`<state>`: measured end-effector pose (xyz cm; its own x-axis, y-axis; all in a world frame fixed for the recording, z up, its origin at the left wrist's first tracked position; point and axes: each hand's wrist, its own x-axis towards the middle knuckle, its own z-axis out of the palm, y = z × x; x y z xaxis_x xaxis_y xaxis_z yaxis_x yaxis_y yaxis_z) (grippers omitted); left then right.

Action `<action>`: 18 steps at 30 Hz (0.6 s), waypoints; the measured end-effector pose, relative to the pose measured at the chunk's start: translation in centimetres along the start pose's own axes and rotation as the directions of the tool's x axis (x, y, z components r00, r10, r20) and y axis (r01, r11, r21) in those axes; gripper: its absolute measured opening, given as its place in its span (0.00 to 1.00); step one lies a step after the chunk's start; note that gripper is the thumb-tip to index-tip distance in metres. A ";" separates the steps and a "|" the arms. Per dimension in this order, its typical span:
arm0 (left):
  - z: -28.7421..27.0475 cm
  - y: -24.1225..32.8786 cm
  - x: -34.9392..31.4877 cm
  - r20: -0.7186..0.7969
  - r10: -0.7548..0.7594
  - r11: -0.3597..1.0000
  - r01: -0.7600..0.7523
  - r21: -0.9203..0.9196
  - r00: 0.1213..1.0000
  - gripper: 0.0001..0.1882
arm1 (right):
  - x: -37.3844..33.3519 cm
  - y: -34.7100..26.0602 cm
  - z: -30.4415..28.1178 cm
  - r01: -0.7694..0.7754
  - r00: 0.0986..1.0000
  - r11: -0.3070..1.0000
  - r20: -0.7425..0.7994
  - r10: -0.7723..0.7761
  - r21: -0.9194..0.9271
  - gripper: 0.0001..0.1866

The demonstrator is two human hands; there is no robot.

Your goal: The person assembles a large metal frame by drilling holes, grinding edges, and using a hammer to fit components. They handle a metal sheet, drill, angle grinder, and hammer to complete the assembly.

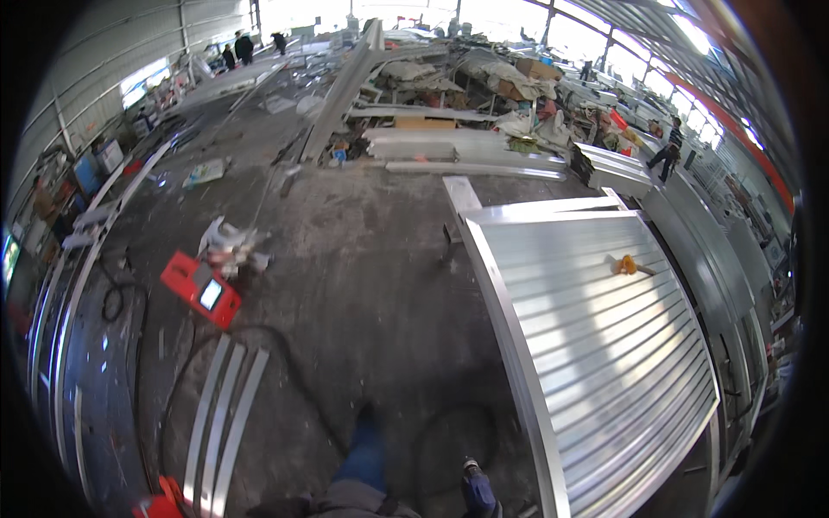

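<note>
Neither of my hands shows plainly. At the lower edge, right of my blue-trousered leg, a dark blue power drill (pixel 477 490) points its metal chuck forward; whatever holds it is below the picture. A blurred red thing (pixel 164 501) shows at the lower left edge, its kind unclear, and no fingers can be made out around it. To the right stands a large silver metal frame (pixel 518 341) with a ribbed panel (pixel 596 328) set in it. A small orange object (pixel 626 264) lies on the panel.
Several flat metal strips (pixel 226 423) lie on the floor at left, beside a dark cable (pixel 298 380). Beyond them are a red machine with a lit screen (pixel 200 289) and crumpled packaging (pixel 231 246). Stacked profiles (pixel 458 147) lie ahead. A person (pixel 668 151) walks at far right.
</note>
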<state>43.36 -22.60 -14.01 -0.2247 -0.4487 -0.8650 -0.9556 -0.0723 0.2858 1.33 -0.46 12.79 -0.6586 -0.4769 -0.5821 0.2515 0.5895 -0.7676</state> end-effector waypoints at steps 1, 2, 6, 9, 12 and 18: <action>-2.0 0.5 1.8 -0.002 -0.009 1.000 0.009 -0.011 1.000 0.18 | 1.7 -1.6 1.6 0.016 1.000 1.000 -0.003 -0.016 -0.011 0.24; -4.2 1.0 3.6 -0.009 -0.005 1.000 0.005 -0.019 1.000 0.18 | 3.1 -3.1 3.0 0.036 0.999 0.999 -0.007 -0.036 -0.022 0.24; -15.5 4.3 12.3 -0.052 0.111 0.994 -0.110 0.018 0.992 0.20 | 11.6 -10.5 9.3 0.216 0.976 0.961 0.026 -0.214 -0.172 0.33; -26.7 9.5 20.2 -0.072 0.362 0.923 -0.347 0.165 0.929 0.22 | 17.9 -16.5 13.6 0.309 0.951 0.937 0.076 -0.300 -0.161 0.42; -38.2 19.3 26.5 -0.385 0.523 0.852 -0.474 0.222 0.761 0.10 | 24.1 -22.6 17.6 0.411 0.895 0.910 0.168 -0.413 0.050 0.42; -53.7 48.7 33.8 -0.420 0.593 0.605 -0.724 -0.330 0.687 0.15 | 40.1 -28.8 24.8 0.311 0.877 0.913 0.289 -0.383 0.265 0.42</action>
<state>-0.51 -89.08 -7.17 -0.6409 -0.7253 -0.2515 -0.3526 -0.0129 0.9357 -14.75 -52.75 4.92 -0.4689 -0.8328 -0.2942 0.2126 0.2169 -0.9528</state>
